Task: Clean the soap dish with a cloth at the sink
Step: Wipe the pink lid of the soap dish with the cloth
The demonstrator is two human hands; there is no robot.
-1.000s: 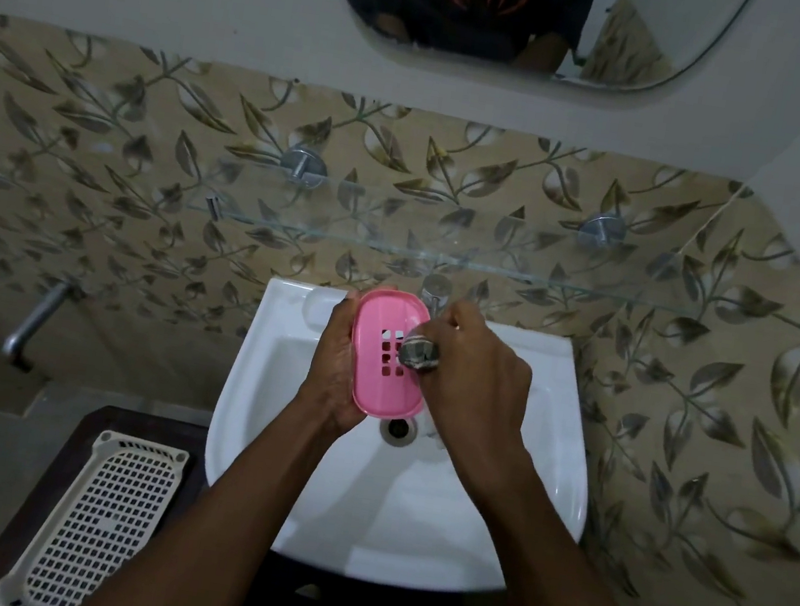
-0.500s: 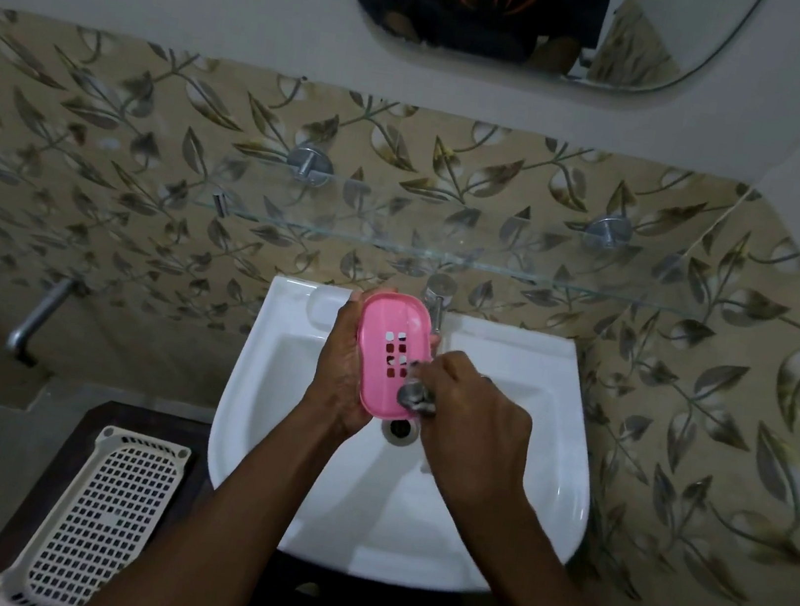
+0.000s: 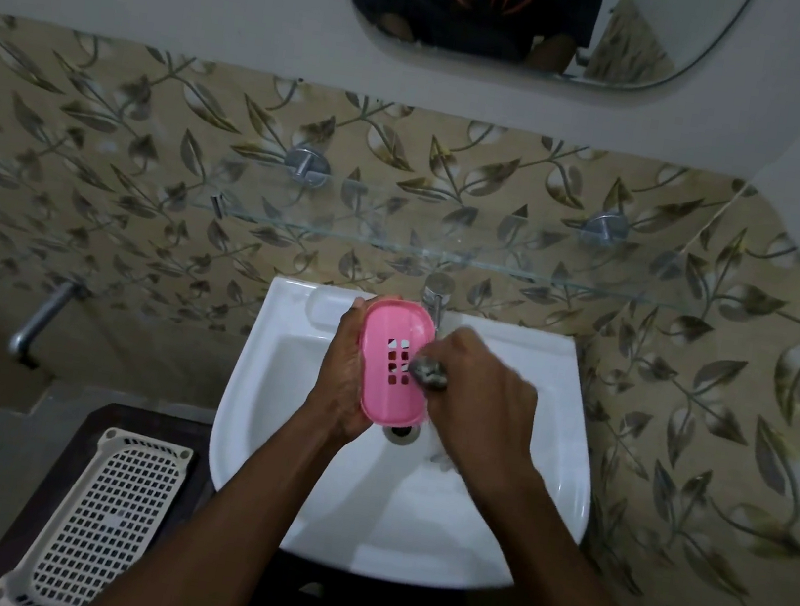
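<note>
Over the sink my left hand grips the pink soap dish by its edge, tilted up; my right hand pinches a grey wad of cloth against its slotted face.

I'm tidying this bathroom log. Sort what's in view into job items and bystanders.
In the job: pink soap dish, left hand holding it, right hand rubbing with grey cloth, white sink, tap.

Lying about: perforated cream tray, glass shelf, mirror, wall spout.
</note>
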